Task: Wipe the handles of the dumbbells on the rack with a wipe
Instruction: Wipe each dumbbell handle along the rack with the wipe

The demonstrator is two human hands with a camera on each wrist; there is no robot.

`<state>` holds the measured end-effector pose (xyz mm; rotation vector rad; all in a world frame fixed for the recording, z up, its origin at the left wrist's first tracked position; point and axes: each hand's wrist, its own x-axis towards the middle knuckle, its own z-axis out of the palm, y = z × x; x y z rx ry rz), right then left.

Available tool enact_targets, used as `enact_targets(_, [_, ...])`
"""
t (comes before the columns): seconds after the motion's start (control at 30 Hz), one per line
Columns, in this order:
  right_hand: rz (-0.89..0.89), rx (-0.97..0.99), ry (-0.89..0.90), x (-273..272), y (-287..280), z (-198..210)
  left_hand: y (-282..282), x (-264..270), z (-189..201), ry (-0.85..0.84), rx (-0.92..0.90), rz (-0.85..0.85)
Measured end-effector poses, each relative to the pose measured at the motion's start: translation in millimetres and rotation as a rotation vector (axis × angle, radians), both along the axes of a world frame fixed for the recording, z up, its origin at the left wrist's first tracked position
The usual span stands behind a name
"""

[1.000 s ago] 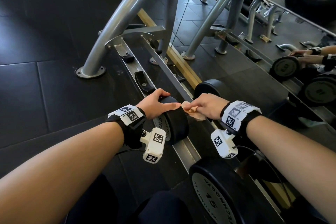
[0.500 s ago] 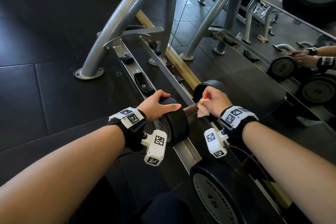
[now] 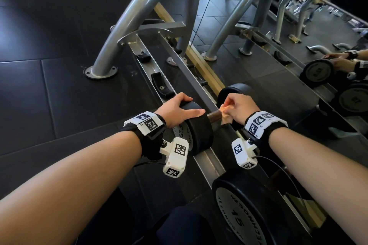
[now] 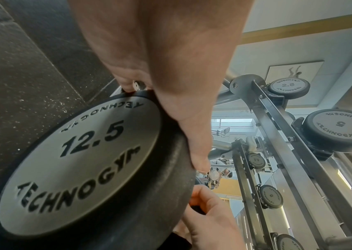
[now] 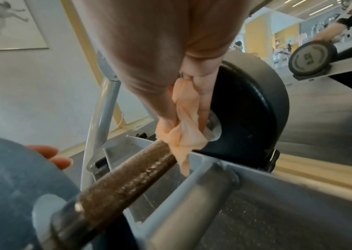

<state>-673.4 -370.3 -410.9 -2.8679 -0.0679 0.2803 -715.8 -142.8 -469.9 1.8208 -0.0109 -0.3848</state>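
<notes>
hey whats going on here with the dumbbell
A person is cleaning a dumbbell that sits on the rack. Their left hand rests over the top of the near head of the 12.5 dumbbell, steadying it. Their right hand grips an orange wipe wrapped on the knurled handle, up against the far head. A 15 dumbbell sits next to it on the rack, untouched.

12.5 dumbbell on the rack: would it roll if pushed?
Probably: the 12.5 dumbbell has round heads, and the left hand rests on one as if steadying it. Likely heavy, going by its marking. The knurled handle should grip well.
</notes>
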Motion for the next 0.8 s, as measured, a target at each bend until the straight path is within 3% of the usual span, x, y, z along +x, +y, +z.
enact_targets(0.13, [0.060,0.164,0.095,-5.4,18.5,-5.9,-1.1,-0.3,0.2,-0.013,0.021,0.018])
enact_targets(0.23, [0.135,0.151,0.176,-5.6,27.6,-5.3,-1.2,-0.4,0.0,-0.020,0.036,0.022])
enact_targets(0.4, [0.012,-0.015,0.015,3.5,18.6,3.9,-0.4,-0.5,-0.2,-0.023,0.032,0.010])
enact_targets(0.57, [0.135,0.108,0.127,-9.8,29.0,-4.7,-0.8,-0.7,0.0,-0.046,0.039,0.015])
enact_targets(0.73, [-0.037,0.072,0.021,-1.4,14.8,4.4,0.6,-0.6,0.4,-0.027,0.022,-0.008])
enact_targets(0.8, [-0.013,0.074,0.039,-4.7,18.3,2.1,0.6,-0.4,-0.6,-0.028,0.023,-0.010])
